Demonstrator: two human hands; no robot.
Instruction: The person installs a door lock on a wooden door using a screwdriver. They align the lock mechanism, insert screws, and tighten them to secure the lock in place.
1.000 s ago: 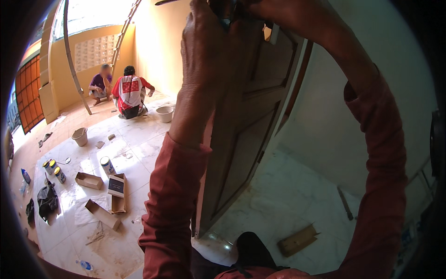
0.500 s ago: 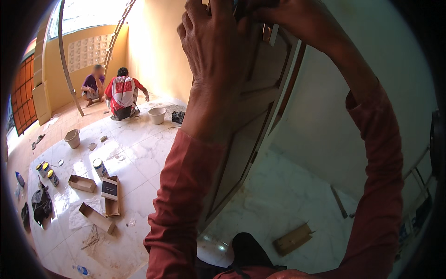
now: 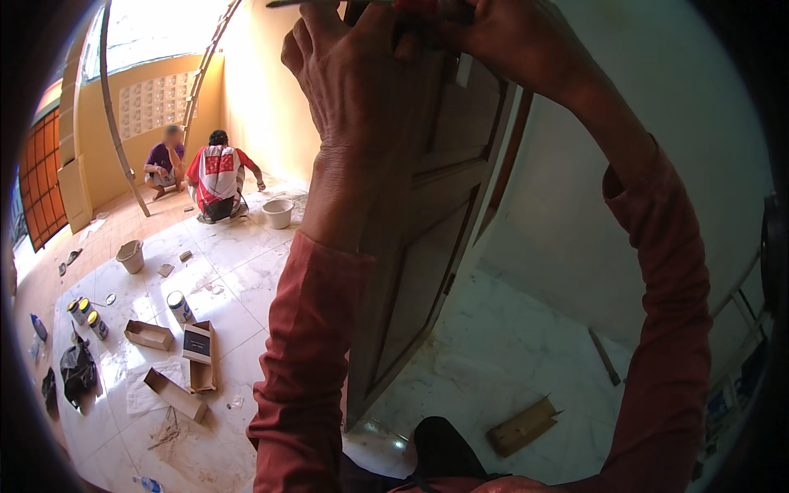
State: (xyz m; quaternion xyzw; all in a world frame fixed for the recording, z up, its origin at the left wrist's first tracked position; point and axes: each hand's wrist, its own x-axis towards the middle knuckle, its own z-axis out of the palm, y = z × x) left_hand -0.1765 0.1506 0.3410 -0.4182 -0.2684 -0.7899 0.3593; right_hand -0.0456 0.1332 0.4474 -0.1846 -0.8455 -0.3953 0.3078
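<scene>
Both my arms reach up in red sleeves to the top of the view, beside a dark brown panelled door [image 3: 440, 205]. My right hand [image 3: 514, 45] is closed round the red handle of a screwdriver [image 3: 417, 6], whose thin metal shaft points left across the upper edge. My left hand [image 3: 349, 78] is raised with bent fingers just under the screwdriver, near the door. A dark piece shows between its fingers, but what it grips is mostly hidden. The frame cuts off the tops of both hands. A small light metal plate [image 3: 463, 71] shows on the door below my right hand.
Two people, one in purple [image 3: 167, 160] and one in red and white [image 3: 218, 177], squat by the far wall. Buckets [image 3: 130, 256], paint cans [image 3: 177, 306], cardboard boxes [image 3: 148, 334] and a black bag [image 3: 78, 370] lie left. An open carton [image 3: 522, 426] lies right of the door.
My hands have shifted slightly left, and the screwdriver's shaft and red handle now show at the top edge. The door appears a little further left.
</scene>
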